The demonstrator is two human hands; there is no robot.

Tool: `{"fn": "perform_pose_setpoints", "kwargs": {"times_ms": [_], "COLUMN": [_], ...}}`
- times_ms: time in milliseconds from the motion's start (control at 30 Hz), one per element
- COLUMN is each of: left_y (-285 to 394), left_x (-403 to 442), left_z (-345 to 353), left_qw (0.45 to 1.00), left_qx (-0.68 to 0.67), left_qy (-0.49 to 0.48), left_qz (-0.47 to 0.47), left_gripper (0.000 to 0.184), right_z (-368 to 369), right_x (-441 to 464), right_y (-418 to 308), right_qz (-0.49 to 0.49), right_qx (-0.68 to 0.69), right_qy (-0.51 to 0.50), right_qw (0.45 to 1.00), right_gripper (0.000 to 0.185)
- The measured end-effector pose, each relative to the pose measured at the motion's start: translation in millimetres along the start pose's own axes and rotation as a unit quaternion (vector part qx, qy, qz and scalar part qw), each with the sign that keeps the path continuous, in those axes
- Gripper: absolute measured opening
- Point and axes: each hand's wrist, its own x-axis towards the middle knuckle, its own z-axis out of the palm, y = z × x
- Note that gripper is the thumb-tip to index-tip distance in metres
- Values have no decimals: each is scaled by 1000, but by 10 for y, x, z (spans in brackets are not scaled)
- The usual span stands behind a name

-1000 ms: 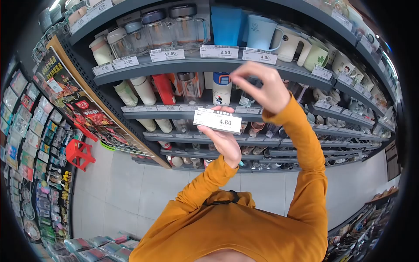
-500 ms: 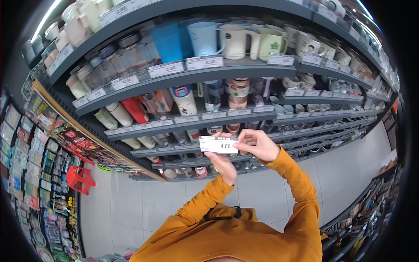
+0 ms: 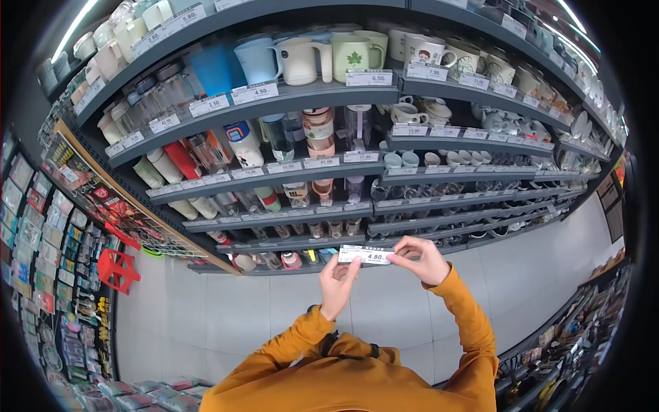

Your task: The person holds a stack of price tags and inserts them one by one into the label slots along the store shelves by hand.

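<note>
Between my two hands is a white price tag [image 3: 367,255] with a dark top strip and "4.80" printed on it. My left hand [image 3: 337,280] pinches its left part, the thumb lying across the front. At the right end, the fingers of my right hand [image 3: 422,259] are closed on the tag's edge. Both hands hold it out over the floor, in front of the lower shelves. Higher up, a cream mug [image 3: 299,62] and a green mug with a leaf print [image 3: 355,58] stand above a shelf tag reading "6.50" [image 3: 369,78].
Curved grey shelves [image 3: 288,100] carry cups, bottles and glassware, with price tags along their front edges. On the pale tiled floor [image 3: 240,309] at left stands a red stool [image 3: 118,270]. Racks of small packaged goods [image 3: 48,268] line the left side; another rack [image 3: 556,343] is at lower right.
The tag and both hands have moved lower, away from the shelves. My left thumb now lies across the tag's front. The view has shifted to the right along the shelves.
</note>
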Motion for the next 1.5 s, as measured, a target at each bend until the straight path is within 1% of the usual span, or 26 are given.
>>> {"fn": "perform_pose_setpoints", "kwargs": {"times_ms": [33,67,167,200,233,300,367,400,433,467,500,567,633,700,733,767,833,867,967,1000,1033,1100,1167,1267,1300,1500], "left_y": [-12,-63,142,133,251,517,837,983,1110,1209,1356,1686,1969,2150,2260,2344,2421,2440,2460,2447,2443,2436,2411,2439,2455,2460], "left_x": [-17,4,182,296,408,690,936,1085,1251,1440,1617,1873,2130,2503,2660,2806,3093,3195,3343,3391,3404,3377,3387,3367,3359,3329], "left_z": [-29,-77,-43,-134,-158,-237,-207,-237,-288,-339,-380,-274,-201,-227,-235,-246,-271,-280,-313,-357,-380,-400,-427,-437,-427,-357], "left_qw": [1000,999,994,987,984,955,963,953,941,930,879,880,855,778,765,751,755,763,750,732,736,743,752,768,775,773], "left_qx": [18,30,79,133,143,250,213,237,260,279,375,339,365,419,445,470,470,460,490,499,512,537,529,526,525,509], "left_qy": [-17,-31,-57,-72,-83,-88,-49,-64,-78,-83,-70,-66,-53,-44,-46,-47,-74,-111,-149,-177,-183,-190,-200,-198,-194,-206], "left_qz": [-11,0,55,63,61,136,155,178,201,225,285,326,365,466,464,460,451,442,418,429,404,351,339,306,293,318], "left_gripper": [14,17,15,13,14,19,25,27,29,24,20,18,18,18,17,17,16,15,16,17,17,18,18,20,20,23], "right_z": [-58,-116,-178,-194,-212,-234,-253,-277,-303,-320,-348,-422,-498,-550,-596,-628,-692,-689,-662,-668,-676,-699,-714,-679,-676,-714], "right_x": [-31,-37,96,183,285,531,814,971,1138,1304,1483,1839,2164,2449,2611,2773,3001,3040,3059,3050,3044,3073,3123,3098,3100,3098], "right_y": [-17,-47,-224,-247,-300,-424,-584,-658,-733,-838,-937,-1130,-1344,-1555,-1597,-1616,-1629,-1624,-1616,-1616,-1612,-1579,-1536,-1593,-1596,-1609], "right_qz": [-2,-6,-37,-62,-66,-90,-149,-170,-190,-216,-241,-287,-320,-352,-369,-384,-352,-325,-256,-240,-223,-233,-244,-234,-234,-210], "right_qx": [-11,-23,-50,-61,-63,-61,-57,-69,-80,-99,-119,-164,-207,-233,-269,-276,-288,-282,-270,-273,-277,-279,-256,-209,-213,-240], "right_qy": [-5,-9,-3,-6,-8,-6,6,13,21,34,48,76,98,119,135,144,120,112,85,72,58,46,18,21,19,18], "right_qw": [1000,1000,998,996,996,994,987,983,978,971,962,941,919,899,879,869,883,895,924,929,933,930,935,949,948,948], "right_gripper": [15,15,20,27,24,23,20,18,17,16,15,13,12,13,14,15,14,15,15,15,15,16,18,19,19,19]}}
